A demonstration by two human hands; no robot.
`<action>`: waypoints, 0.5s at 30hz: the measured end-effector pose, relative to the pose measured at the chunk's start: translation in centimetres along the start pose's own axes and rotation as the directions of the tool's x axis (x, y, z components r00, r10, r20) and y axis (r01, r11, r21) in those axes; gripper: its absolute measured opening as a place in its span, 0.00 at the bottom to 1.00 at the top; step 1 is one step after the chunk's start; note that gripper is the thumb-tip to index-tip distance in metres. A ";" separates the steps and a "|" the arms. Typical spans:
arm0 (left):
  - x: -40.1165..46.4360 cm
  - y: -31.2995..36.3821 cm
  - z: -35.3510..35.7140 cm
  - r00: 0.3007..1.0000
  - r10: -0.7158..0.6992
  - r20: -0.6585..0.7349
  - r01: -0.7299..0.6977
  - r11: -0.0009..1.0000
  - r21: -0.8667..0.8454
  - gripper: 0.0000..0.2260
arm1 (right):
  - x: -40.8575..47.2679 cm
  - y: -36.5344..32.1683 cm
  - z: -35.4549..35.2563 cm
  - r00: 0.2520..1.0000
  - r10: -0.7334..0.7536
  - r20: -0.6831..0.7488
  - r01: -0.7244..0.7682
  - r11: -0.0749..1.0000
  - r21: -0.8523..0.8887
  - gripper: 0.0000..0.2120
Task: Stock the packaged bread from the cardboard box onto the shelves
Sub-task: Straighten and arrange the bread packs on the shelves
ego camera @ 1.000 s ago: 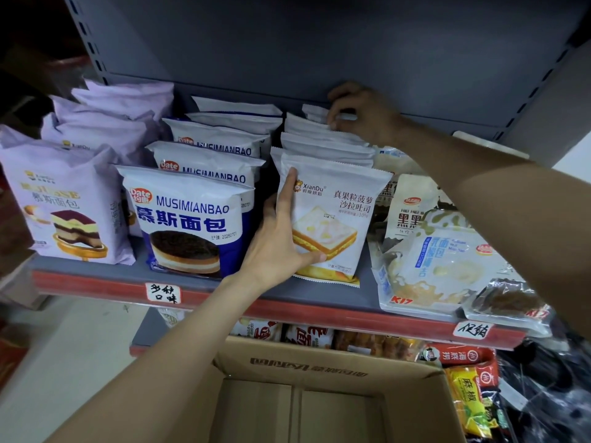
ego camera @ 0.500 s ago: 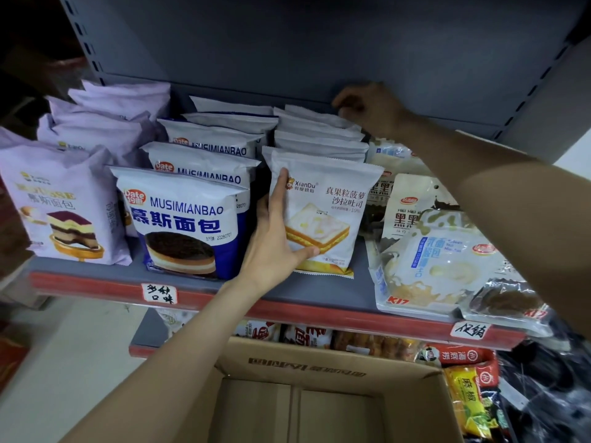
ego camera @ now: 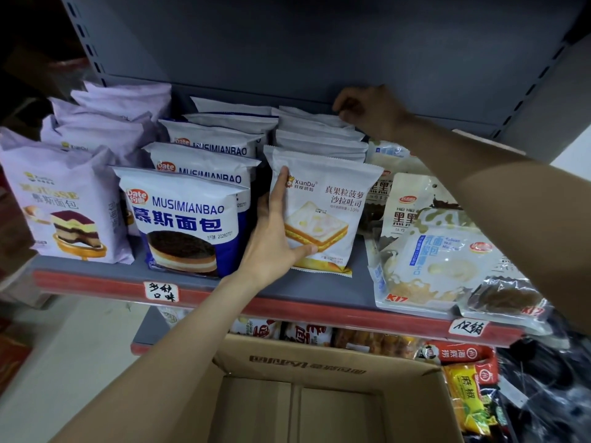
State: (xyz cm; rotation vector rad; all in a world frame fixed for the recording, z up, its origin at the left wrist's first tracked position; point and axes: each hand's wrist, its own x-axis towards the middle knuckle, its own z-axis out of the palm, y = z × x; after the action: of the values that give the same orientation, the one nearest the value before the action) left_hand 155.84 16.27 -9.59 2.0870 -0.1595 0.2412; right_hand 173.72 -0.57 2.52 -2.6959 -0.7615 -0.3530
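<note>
The left hand (ego camera: 275, 247) lies flat against the front white bread packet (ego camera: 323, 209), its fingers (ego camera: 278, 190) straight up the packet's left edge and the thumb pressed across the lower front. That packet stands upright on the grey shelf (ego camera: 319, 289), heading a row of like packets (ego camera: 319, 135) that runs back from the fingers. The right hand (ego camera: 367, 110) reaches to the back of this row, fingers curled at the rearmost packet's top edge; whether they pinch it I cannot tell. Just left of the left fingers stand blue Musimianbao packets (ego camera: 188, 219), then purple packets (ego camera: 64, 199). Below the left forearm, the cardboard box (ego camera: 319, 369) sits open, its floor showing.
</note>
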 end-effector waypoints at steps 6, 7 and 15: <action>-0.3 -0.1 0.2 1.000 0.005 -0.020 -0.005 1.000 0.020 0.56 | -0.6 0.8 0.1 0.992 -0.003 0.125 0.032 0.971 -0.237 0.13; -0.4 -0.1 0.3 1.000 0.007 -0.022 -0.007 1.000 0.017 0.56 | -0.6 0.6 0.1 0.993 0.022 0.117 0.006 0.972 -0.235 0.12; -0.8 -0.9 0.5 0.999 0.015 -0.034 -0.020 0.988 -0.151 0.57 | -10.6 -7.1 -3.9 0.926 0.295 -0.236 -0.229 0.935 0.271 0.18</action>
State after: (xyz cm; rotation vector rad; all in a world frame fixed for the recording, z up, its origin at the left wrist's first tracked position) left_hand 155.34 16.28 -10.82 1.9303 -0.1714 0.2652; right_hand 160.56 -1.20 4.41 -2.4124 -0.3293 -0.5172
